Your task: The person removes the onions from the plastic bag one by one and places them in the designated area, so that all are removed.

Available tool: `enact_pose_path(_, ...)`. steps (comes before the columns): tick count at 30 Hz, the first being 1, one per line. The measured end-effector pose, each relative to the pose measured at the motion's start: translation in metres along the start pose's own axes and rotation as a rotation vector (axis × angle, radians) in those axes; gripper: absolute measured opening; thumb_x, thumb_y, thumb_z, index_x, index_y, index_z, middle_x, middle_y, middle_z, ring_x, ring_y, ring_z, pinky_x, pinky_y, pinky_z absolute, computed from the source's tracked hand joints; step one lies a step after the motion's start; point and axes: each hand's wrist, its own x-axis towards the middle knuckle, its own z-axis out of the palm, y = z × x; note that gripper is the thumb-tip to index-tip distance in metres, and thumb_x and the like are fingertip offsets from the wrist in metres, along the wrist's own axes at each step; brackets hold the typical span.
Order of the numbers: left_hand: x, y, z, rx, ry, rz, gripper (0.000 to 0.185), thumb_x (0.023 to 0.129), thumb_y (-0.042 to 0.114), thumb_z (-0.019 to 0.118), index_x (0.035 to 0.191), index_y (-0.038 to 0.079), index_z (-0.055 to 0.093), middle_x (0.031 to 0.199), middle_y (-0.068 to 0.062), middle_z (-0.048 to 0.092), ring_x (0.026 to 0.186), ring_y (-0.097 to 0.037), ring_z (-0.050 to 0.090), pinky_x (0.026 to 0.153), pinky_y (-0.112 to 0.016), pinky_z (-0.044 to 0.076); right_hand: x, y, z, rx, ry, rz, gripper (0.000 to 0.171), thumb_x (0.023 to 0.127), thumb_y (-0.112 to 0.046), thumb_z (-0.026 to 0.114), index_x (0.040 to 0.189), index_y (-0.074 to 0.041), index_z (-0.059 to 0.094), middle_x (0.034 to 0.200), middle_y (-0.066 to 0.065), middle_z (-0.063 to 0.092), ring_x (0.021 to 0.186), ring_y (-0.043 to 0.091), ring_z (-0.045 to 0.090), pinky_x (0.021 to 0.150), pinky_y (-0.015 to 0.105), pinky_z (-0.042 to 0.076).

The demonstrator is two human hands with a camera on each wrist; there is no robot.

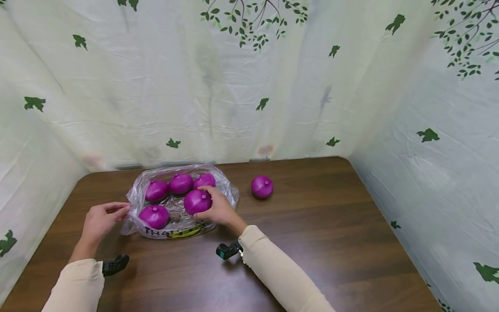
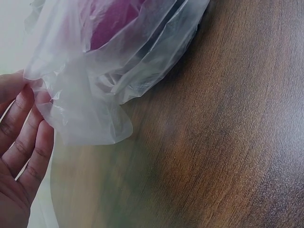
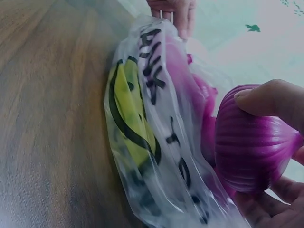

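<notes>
A clear plastic bag (image 1: 136, 197) with black lettering and a yellow smiley lies open on the brown table (image 1: 312, 242). Several purple onions lie in it. My right hand (image 1: 218, 208) grips one purple onion (image 1: 197, 202) over the bag's right side; the right wrist view shows that onion (image 3: 251, 142) between thumb and fingers, beside the printed bag (image 3: 142, 137). My left hand (image 1: 103, 219) pinches the bag's left edge; the left wrist view shows its fingertips (image 2: 28, 99) on the crumpled plastic bag (image 2: 90, 95). Another purple onion (image 1: 262, 186) sits alone on the table to the right.
A pale cloth with green leaf prints (image 1: 249, 86) walls the table at the back and both sides. The table's rounded far corners meet the cloth.
</notes>
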Motion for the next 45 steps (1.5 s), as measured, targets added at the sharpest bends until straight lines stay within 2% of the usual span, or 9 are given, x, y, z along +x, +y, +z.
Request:
enact_pose_path(4, -0.001, 0.0, 0.0, -0.007, -0.001, 0.002, 0.056, 0.096, 0.041, 0.056, 0.124, -0.008, 0.058, 0.112, -0.027, 0.062, 0.098, -0.037, 0.058, 0.079, -0.045, 0.049, -0.003, 0.0, -0.01, 0.017, -0.024, 0.013, 0.076, 0.071, -0.013, 0.085, 0.137, -0.011, 0.048, 0.128, 0.011, 0.054, 0.117, 0.024, 0.053, 0.094, 0.032, 0.045)
enact_pose_path(11, -0.002, -0.002, -0.002, -0.034, -0.004, -0.028, 0.061, 0.095, 0.046, 0.056, 0.127, -0.007, 0.056, 0.117, -0.028, 0.06, 0.103, -0.04, 0.056, 0.086, -0.056, 0.045, -0.006, 0.002, -0.027, 0.012, -0.054, 0.031, 0.074, 0.074, -0.014, 0.083, 0.138, -0.013, 0.046, 0.136, 0.011, 0.049, 0.121, 0.026, 0.051, 0.095, 0.035, 0.045)
enact_pose_path(23, -0.001, 0.0, 0.0, -0.023, -0.003, -0.018, 0.06, 0.096, 0.045, 0.055, 0.125, -0.007, 0.057, 0.113, -0.026, 0.062, 0.102, -0.04, 0.057, 0.078, -0.045, 0.048, -0.011, 0.007, -0.053, -0.004, -0.001, 0.028, 0.077, 0.07, -0.013, 0.085, 0.138, -0.012, 0.048, 0.135, 0.011, 0.051, 0.118, 0.024, 0.053, 0.094, 0.035, 0.046)
enact_pose_path(30, 0.0, 0.002, 0.001, -0.019, -0.01, -0.026, 0.059, 0.096, 0.043, 0.055, 0.125, -0.008, 0.057, 0.112, -0.027, 0.063, 0.102, -0.041, 0.056, 0.08, -0.05, 0.047, -0.015, 0.009, -0.069, 0.009, 0.014, 0.019, 0.075, 0.071, -0.01, 0.084, 0.137, -0.009, 0.048, 0.136, 0.012, 0.051, 0.119, 0.026, 0.053, 0.095, 0.038, 0.046)
enact_pose_path(39, 0.0, 0.001, 0.001, -0.017, -0.005, -0.033, 0.059, 0.096, 0.043, 0.055, 0.125, -0.008, 0.057, 0.112, -0.026, 0.063, 0.101, -0.04, 0.057, 0.079, -0.048, 0.047, -0.015, 0.018, -0.09, 0.088, 0.021, -0.007, 0.074, 0.073, -0.007, 0.083, 0.137, -0.008, 0.047, 0.135, 0.013, 0.051, 0.117, 0.029, 0.053, 0.092, 0.038, 0.049)
enact_pose_path(45, -0.001, 0.0, 0.003, -0.023, -0.016, -0.03, 0.059, 0.096, 0.044, 0.055, 0.126, -0.008, 0.057, 0.108, -0.023, 0.065, 0.101, -0.04, 0.057, 0.078, -0.045, 0.047, -0.018, 0.022, -0.104, 0.087, 0.025, 0.007, 0.073, 0.073, -0.007, 0.083, 0.137, -0.008, 0.047, 0.133, 0.015, 0.052, 0.115, 0.031, 0.054, 0.093, 0.041, 0.048)
